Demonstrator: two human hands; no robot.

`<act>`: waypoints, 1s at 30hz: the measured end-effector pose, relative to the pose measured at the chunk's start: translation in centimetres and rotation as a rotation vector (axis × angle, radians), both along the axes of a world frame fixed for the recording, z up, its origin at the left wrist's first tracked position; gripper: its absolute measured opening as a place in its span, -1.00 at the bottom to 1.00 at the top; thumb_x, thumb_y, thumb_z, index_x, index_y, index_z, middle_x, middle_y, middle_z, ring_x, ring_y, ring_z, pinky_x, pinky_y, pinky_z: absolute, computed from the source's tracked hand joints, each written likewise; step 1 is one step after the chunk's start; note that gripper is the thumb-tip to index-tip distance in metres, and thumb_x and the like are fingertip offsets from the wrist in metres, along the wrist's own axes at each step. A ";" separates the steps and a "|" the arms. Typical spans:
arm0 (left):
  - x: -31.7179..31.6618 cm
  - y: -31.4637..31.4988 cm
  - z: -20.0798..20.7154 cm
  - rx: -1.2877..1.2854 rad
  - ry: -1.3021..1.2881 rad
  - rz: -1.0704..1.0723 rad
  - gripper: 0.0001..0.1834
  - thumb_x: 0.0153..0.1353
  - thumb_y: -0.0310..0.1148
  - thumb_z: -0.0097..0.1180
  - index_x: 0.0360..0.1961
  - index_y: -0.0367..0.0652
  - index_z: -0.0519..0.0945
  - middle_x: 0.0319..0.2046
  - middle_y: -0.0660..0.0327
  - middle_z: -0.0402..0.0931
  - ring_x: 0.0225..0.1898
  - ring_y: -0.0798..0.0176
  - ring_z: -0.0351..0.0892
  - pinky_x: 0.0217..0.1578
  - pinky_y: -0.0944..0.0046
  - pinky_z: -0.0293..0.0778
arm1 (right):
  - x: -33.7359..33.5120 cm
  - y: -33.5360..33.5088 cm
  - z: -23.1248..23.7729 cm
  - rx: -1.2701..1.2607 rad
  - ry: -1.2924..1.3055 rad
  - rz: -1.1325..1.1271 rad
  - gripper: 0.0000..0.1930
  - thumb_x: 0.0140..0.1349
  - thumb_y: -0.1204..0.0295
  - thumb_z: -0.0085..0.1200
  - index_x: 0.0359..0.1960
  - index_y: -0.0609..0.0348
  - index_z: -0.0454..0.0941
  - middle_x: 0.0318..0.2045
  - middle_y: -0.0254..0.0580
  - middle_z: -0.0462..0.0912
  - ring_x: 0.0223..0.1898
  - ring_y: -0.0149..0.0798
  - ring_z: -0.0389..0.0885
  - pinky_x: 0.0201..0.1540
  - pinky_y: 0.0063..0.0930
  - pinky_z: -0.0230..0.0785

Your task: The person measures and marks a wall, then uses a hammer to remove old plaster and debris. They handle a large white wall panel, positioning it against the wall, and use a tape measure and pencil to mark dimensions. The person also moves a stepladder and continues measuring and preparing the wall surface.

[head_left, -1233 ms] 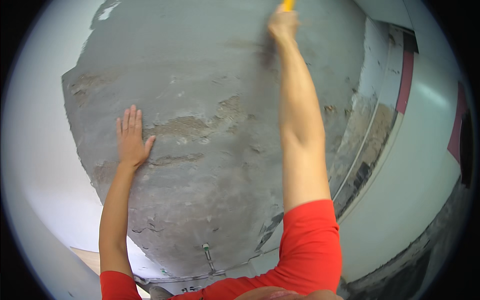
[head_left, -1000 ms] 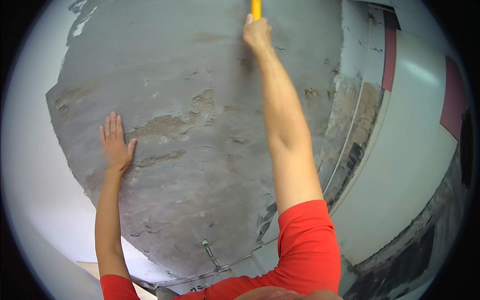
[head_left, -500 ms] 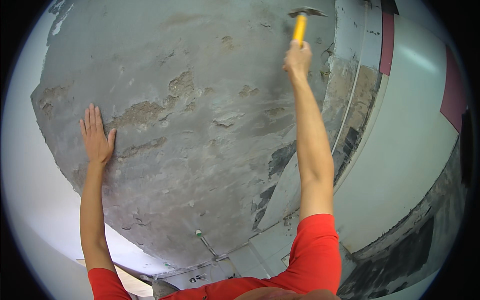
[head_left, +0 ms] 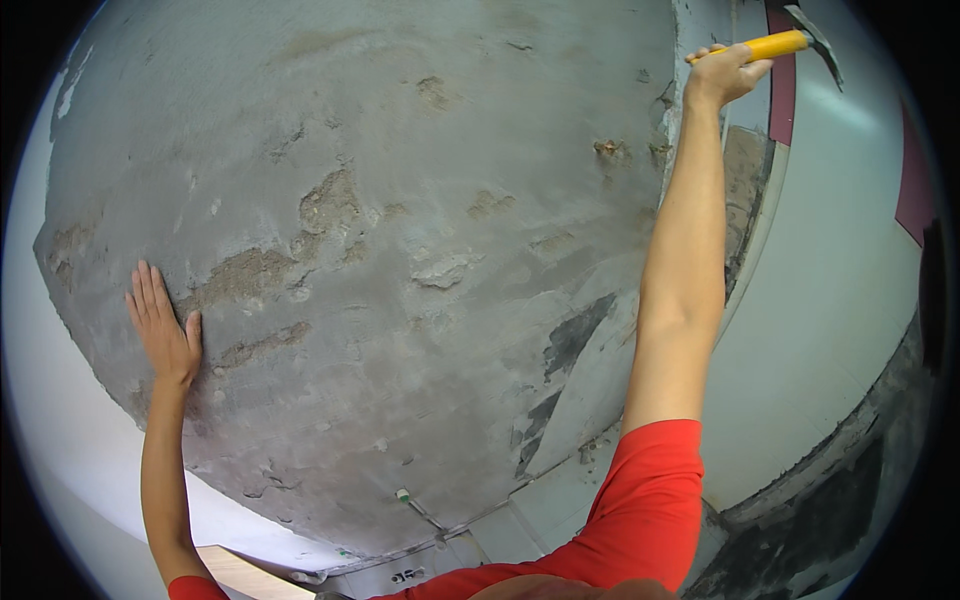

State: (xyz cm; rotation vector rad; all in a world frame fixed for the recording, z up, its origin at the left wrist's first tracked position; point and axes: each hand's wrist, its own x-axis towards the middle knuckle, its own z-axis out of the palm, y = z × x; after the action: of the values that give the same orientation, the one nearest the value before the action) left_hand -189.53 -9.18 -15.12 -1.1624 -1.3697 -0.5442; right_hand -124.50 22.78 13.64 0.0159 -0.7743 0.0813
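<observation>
My left hand (head_left: 163, 328) lies flat against the rough grey wall (head_left: 480, 350), fingers stretched upward, beside a patch of chipped plaster (head_left: 243, 277). At the upper right my right hand (head_left: 724, 75) grips a claw hammer (head_left: 776, 45) by its yellow handle. The hammer's dark metal head points away to the right, apart from the wall surface. A small pitted spot with brownish bits (head_left: 609, 149) shows in the wall to the left of my right forearm. My right arm is stretched out and hides part of the wall's right edge.
A pale smooth panel (head_left: 810, 290) stands to the right, with dark red strips (head_left: 782, 95) at its edge. Low on the wall, a green-capped pipe end (head_left: 403, 495) sits at the top of a narrow channel. White tiles (head_left: 510, 535) run along the bottom.
My right hand has swung the hammer to the right, and its head has turned from upward to sideways. My left hand stays flat on the wall while the whole view has shifted a little.
</observation>
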 end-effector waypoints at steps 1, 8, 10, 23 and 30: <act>0.1 0.2 -0.1 -0.003 0.001 0.004 -0.07 0.32 -0.13 0.03 0.60 -0.35 0.02 0.64 -0.10 -0.09 0.66 -0.17 -0.20 0.59 -0.23 -0.32 | -0.1 0.6 0.5 -0.006 0.035 -0.011 -0.48 0.46 0.36 -0.33 0.43 0.21 0.09 -0.46 -0.17 0.44 -0.65 -0.35 0.40 -0.67 -0.41 0.44; 0.4 1.4 -0.4 -0.018 -0.027 0.033 -0.05 0.30 -0.12 0.05 0.61 -0.33 0.01 0.64 -0.13 -0.11 0.66 -0.19 -0.20 0.59 -0.24 -0.32 | 0.4 17.4 2.4 -0.551 -0.066 -0.303 -0.50 0.53 0.29 -0.25 0.43 0.21 0.19 -0.32 -0.09 0.53 -0.54 -0.26 0.53 -0.59 -0.29 0.50; -0.4 0.5 -0.1 -0.025 -0.030 0.043 -0.05 0.31 -0.12 0.05 0.61 -0.32 -0.01 0.64 -0.13 -0.12 0.66 -0.19 -0.20 0.59 -0.25 -0.32 | -0.7 17.4 1.2 -0.768 -0.259 0.033 -0.55 0.53 0.28 -0.21 0.35 0.22 0.28 -0.30 -0.07 0.54 -0.52 -0.23 0.57 -0.59 -0.29 0.49; 0.2 0.9 0.0 0.025 0.043 0.020 -0.16 0.48 0.02 -0.18 0.62 -0.26 0.01 0.64 -0.09 -0.09 0.65 -0.17 -0.16 0.58 -0.23 -0.29 | -2.0 13.7 0.3 -0.624 -0.315 -0.204 -0.54 0.54 0.28 -0.20 0.30 0.40 0.25 -0.32 0.11 0.61 -0.54 -0.10 0.67 -0.55 -0.28 0.56; 0.2 1.1 -0.5 0.017 0.023 -0.023 -0.09 0.36 -0.09 0.01 0.62 -0.29 0.02 0.64 -0.10 -0.10 0.65 -0.20 -0.18 0.58 -0.25 -0.31 | -4.0 12.0 -3.8 -0.758 -0.498 0.128 -0.66 0.57 0.22 -0.08 -0.08 0.36 0.36 -0.54 -0.21 0.43 -0.59 -0.25 0.48 -0.60 -0.25 0.44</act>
State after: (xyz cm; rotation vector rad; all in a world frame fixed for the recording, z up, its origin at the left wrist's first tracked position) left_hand -189.38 -8.03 -15.58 -1.1688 -1.3313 -0.5561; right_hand -128.51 34.77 9.82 -0.6970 -1.1978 0.5104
